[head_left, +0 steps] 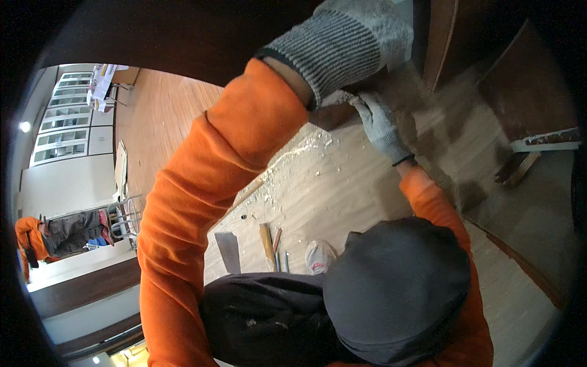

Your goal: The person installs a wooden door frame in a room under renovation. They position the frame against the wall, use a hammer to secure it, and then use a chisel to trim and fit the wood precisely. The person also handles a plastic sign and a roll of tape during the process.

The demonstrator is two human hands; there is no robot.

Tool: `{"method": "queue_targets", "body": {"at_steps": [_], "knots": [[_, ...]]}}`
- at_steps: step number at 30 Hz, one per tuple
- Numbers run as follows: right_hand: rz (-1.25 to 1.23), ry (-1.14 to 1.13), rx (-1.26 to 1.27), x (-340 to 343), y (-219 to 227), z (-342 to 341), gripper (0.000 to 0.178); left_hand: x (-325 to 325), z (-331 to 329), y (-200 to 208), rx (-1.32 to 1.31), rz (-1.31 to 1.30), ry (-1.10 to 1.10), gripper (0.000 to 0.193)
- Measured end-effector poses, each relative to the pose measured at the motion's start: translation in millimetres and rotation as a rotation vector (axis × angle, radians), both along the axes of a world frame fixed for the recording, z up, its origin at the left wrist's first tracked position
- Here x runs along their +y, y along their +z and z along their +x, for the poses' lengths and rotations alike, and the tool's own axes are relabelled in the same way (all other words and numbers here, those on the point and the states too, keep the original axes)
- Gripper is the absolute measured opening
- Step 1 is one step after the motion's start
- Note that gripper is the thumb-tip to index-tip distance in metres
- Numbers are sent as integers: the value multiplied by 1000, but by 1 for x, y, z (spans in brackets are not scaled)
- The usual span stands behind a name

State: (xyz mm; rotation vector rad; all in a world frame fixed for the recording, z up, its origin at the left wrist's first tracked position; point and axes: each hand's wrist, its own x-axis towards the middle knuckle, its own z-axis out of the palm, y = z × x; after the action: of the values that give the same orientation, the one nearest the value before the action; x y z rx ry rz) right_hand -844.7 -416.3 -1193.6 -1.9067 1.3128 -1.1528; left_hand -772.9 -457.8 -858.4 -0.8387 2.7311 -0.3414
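My left hand (pixel 367 40), in a grey knitted glove, reaches up to the top of the head view beside dark brown panels. Its fingers are hidden or cut off by the edge. Below it, my right hand (pixel 376 125), also gloved, has its fingers bent at the edge of a brown board (pixel 336 116). What lies between those fingers is too unclear to name. Orange sleeves cover both my arms. A rounded dark grey fabric shape (pixel 397 293) hides part of the right arm. Pale chips and crumbs (pixel 312 144) are strewn over the wood-look floor beneath.
A flat metal blade (pixel 228 252) and several narrow strips (pixel 267 244) lie near a shoe (pixel 320 257). Dark panels (pixel 529 92) stand at the right, with a broken wood piece (pixel 523 168) below. Far left, another person (pixel 67 235) in orange is near a metal-framed chair (pixel 125 217).
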Motion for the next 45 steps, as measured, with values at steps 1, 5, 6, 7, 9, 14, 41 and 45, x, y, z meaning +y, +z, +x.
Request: {"method": "queue_targets", "body": {"at_steps": [1,5,6,7,9,14,41,45], "knots": [[10,32,-64,5,-2,0,31,-4,4,-7,94,-37,-44,24],[56,123,-286,24,0,2,27,-3,20,-22,417,-107,-245,24],[68,141,-334,29,2,5,25,-2,21,-21,418,-136,-250,25],[112,174,-317,35,8,9,26,-5,26,-26,325,-167,-175,26],[177,217,-271,37,29,-1,26,-8,25,-28,280,-233,-164,24],[-46,242,-15,53,15,-31,29,2,5,-7,-25,-57,110,18],[50,256,361,60,26,-8,26,-12,4,-32,120,-192,69,12],[101,151,123,42,19,-43,26,3,10,-27,188,-298,-53,22]]}}
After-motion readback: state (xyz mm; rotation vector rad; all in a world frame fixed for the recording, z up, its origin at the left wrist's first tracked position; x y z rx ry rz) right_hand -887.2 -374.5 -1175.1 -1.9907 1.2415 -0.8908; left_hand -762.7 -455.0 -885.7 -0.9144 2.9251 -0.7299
